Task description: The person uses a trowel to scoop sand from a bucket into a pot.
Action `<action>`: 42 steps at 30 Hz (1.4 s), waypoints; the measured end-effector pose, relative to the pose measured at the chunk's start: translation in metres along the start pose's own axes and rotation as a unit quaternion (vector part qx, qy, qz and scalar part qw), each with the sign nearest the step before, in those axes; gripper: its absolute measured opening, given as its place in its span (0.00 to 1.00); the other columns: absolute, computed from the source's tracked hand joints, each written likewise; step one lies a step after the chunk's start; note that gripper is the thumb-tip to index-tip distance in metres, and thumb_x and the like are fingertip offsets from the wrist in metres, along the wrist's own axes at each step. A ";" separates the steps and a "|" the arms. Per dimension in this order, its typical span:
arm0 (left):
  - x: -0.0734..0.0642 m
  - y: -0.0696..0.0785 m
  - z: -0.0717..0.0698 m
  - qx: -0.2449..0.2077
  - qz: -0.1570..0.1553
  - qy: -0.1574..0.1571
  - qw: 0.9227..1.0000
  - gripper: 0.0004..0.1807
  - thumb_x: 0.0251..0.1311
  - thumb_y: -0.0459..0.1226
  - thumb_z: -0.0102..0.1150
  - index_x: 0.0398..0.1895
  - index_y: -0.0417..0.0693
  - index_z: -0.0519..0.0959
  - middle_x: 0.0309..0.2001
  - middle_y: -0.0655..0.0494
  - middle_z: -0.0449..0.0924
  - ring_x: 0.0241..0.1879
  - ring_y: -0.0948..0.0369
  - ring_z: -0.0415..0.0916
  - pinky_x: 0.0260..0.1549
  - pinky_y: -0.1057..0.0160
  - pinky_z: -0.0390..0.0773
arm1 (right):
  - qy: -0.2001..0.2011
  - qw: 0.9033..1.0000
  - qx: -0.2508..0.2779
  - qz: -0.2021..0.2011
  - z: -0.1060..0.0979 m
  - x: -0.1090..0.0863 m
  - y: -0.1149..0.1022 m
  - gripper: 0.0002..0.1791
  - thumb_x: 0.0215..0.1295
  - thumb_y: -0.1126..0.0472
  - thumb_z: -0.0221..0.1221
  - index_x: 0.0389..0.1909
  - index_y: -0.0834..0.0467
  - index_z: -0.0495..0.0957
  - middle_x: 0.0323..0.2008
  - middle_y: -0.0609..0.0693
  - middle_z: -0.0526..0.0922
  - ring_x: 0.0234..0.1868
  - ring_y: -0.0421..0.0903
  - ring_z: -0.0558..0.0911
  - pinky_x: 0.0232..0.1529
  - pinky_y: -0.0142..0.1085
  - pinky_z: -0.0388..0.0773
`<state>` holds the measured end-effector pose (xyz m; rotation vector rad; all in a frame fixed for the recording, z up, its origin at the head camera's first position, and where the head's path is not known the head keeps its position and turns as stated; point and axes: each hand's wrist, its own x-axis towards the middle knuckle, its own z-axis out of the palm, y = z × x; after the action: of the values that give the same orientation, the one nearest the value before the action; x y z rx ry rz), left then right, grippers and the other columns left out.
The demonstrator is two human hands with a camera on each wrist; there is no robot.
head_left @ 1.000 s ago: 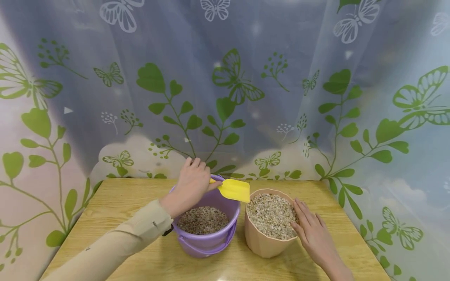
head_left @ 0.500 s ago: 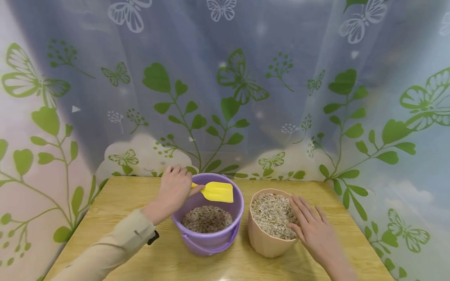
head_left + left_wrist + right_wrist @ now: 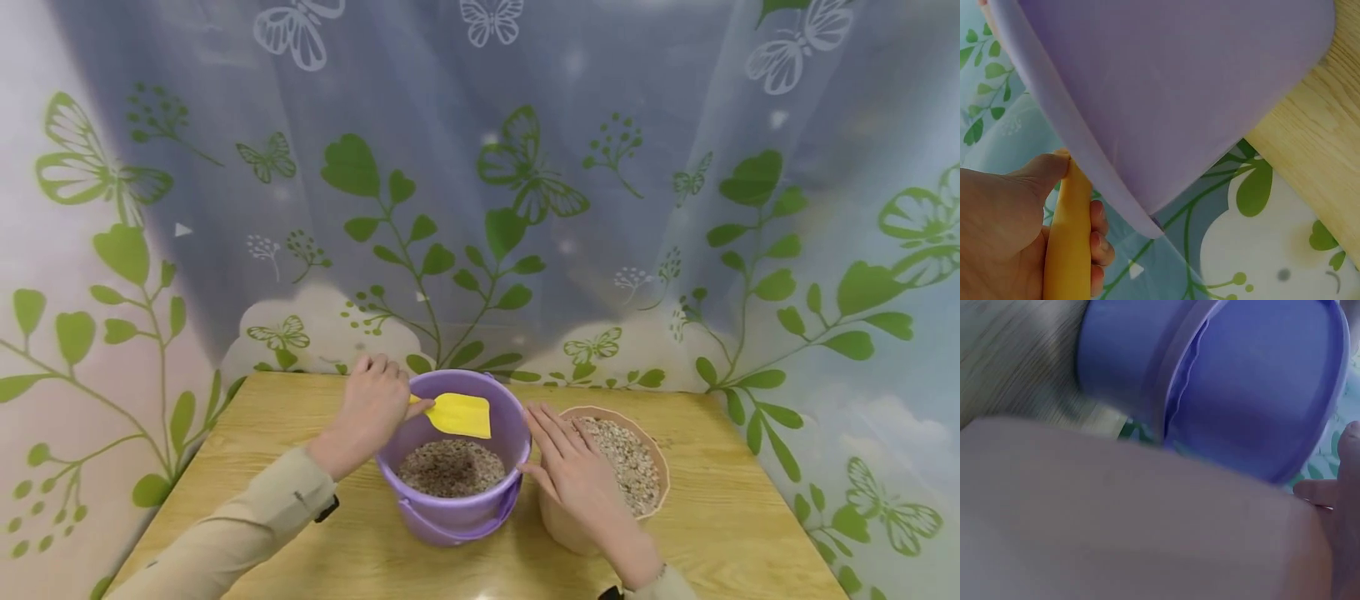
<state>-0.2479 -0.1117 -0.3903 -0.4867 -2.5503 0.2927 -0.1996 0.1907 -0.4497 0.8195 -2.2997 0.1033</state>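
My left hand (image 3: 371, 408) grips the handle of a yellow toy shovel (image 3: 461, 415), whose flat blade is over a purple bucket (image 3: 457, 537). In the left wrist view, fingers and thumb wrap the yellow handle (image 3: 1067, 237) beside the bucket rim (image 3: 1079, 137). Dark, mixed gravel (image 3: 450, 468) covers the bucket's bottom. My right hand (image 3: 577, 479) has straight fingers, with their tips right at the bucket's right rim. It partly covers a peach-coloured pot (image 3: 562, 525) filled nearly to the brim with pale gravel (image 3: 626, 458).
Bucket and pot stand side by side on a wooden table (image 3: 315, 550). The bucket's purple handle (image 3: 457, 533) hangs down at the front. A curtain (image 3: 420, 125) with butterflies and leaves closes off the table's back and sides.
The left hand has carried the shovel left, from near the pot's rim to over the bucket. My right hand has moved left from the pot's right side to the bucket's rim.
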 end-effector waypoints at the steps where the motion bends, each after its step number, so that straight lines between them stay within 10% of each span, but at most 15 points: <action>1: 0.000 0.001 0.002 0.003 0.003 0.004 1.000 0.33 0.58 0.66 0.60 0.25 0.43 0.81 0.26 0.55 0.77 0.30 0.57 0.65 0.39 0.58 0.63 | -0.005 1.000 0.005 -0.001 0.002 0.002 -0.002 0.44 0.78 0.34 0.24 0.70 0.63 0.69 0.70 0.57 0.72 0.68 0.55 0.73 0.64 0.56 0.69; 9: -0.001 0.003 0.012 0.032 0.028 0.061 0.997 0.34 0.53 0.67 0.65 0.19 0.44 0.77 0.20 0.56 0.72 0.28 0.58 0.64 0.37 0.59 0.64 | -0.045 0.998 0.038 0.015 0.013 0.006 -0.007 0.45 0.78 0.33 0.24 0.72 0.63 0.66 0.73 0.57 0.67 0.72 0.56 0.69 0.66 0.58 0.66; 15: 0.005 0.005 0.013 0.088 0.065 0.036 0.993 0.33 0.52 0.66 0.65 0.17 0.47 0.75 0.22 0.57 0.74 0.31 0.58 0.66 0.40 0.60 0.64 | -0.051 0.997 0.047 0.016 0.014 0.006 -0.008 0.44 0.78 0.34 0.25 0.73 0.64 0.64 0.74 0.57 0.66 0.72 0.57 0.68 0.66 0.59 0.66; 32: 0.010 0.034 0.029 0.334 0.228 -0.091 0.910 0.12 0.71 0.46 0.54 0.34 0.53 0.84 0.30 0.58 0.80 0.34 0.58 0.70 0.50 0.57 0.60 | -0.082 0.994 0.069 0.036 0.013 0.003 -0.012 0.41 0.79 0.35 0.29 0.76 0.63 0.58 0.76 0.56 0.60 0.75 0.55 0.63 0.68 0.59 0.63; 42: 0.008 0.038 0.035 0.337 0.248 -0.111 0.901 0.11 0.70 0.49 0.55 0.41 0.59 0.84 0.32 0.58 0.80 0.35 0.57 0.70 0.53 0.55 0.59 | -0.109 0.989 0.079 0.059 0.008 0.002 -0.015 0.37 0.79 0.43 0.45 0.78 0.61 0.54 0.78 0.54 0.55 0.77 0.53 0.59 0.71 0.57 0.59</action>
<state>-0.2618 -0.0776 -0.4278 -0.8421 -2.2705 1.4245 -0.1964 0.1756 -0.4567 0.8065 -2.5733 0.2622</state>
